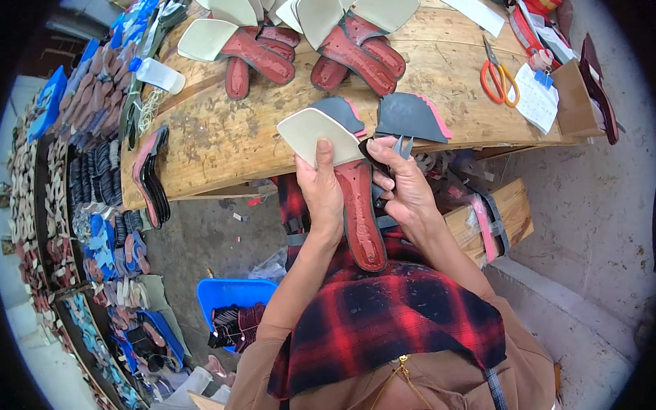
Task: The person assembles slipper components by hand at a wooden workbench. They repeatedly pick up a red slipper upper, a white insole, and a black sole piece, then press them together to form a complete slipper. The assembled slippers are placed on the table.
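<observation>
My left hand [321, 197] is closed on a slipper piece, its thumb pressed on the cream flap [301, 135]. The slipper's red insole [364, 217] with a dark rim hangs down toward my lap. At the flap's right edge, my right hand [409, 190] is closed around a small pair of metal snips [403, 145], whose pointed tips stick up past the fingers. A small dark part lies by those fingertips; whether they pinch it I cannot tell. On the table edge just beyond are two dark upper pieces with pink edges, one at right [410, 115], one partly behind the flap [338, 110].
More red slippers with cream flaps [355, 50] lie across the wooden table [200, 139]. Orange-handled scissors [500, 82] and a paper sheet [532, 96] are at right, a plastic bottle [159, 76] at left. A blue bin [227, 294] stands on the floor; shoe-part racks line the left.
</observation>
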Demonstrator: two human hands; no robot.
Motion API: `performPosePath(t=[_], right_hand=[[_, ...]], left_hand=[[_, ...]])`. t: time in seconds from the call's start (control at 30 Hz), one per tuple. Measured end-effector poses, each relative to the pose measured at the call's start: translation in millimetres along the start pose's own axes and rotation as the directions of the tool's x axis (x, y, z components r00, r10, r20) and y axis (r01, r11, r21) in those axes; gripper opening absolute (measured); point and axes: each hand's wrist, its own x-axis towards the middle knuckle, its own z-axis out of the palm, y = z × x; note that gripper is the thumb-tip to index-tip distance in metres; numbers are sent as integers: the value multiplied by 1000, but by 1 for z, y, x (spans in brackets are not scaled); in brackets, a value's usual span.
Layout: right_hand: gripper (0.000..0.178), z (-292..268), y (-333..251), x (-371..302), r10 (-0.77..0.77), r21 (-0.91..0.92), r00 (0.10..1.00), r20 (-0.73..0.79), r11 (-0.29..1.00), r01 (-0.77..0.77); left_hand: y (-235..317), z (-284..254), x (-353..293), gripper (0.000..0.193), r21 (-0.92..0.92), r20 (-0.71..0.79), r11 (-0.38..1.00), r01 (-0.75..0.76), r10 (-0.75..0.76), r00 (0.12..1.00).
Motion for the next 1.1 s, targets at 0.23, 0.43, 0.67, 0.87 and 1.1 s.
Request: performPosePath(t=[0.23, 0.43, 0.67, 0.87, 1.1], right_hand=[[8, -6, 9, 6, -134, -199, 990, 37, 970, 139], [15, -13, 0, 21, -643, -683, 589, 489, 138, 717], [26, -33, -71, 0, -584, -680, 785, 207, 491, 545], [26, -48, -67, -21, 55, -905, 959, 279, 350, 244], [47, -56, -29, -62, 202, -880, 971, 127, 475, 16]], left_hand=[[3, 3, 0, 48, 47, -27, 996, -70, 72, 997], [0, 4, 15, 48, -11, 140, 998, -63, 64, 988], [83, 23, 28, 82, 533, 785, 293, -794, 180, 593], [103, 15, 16, 91, 366, 814, 189, -911, -541, 214], [55, -51, -9, 70, 519, 385, 439, 733, -886, 258]])
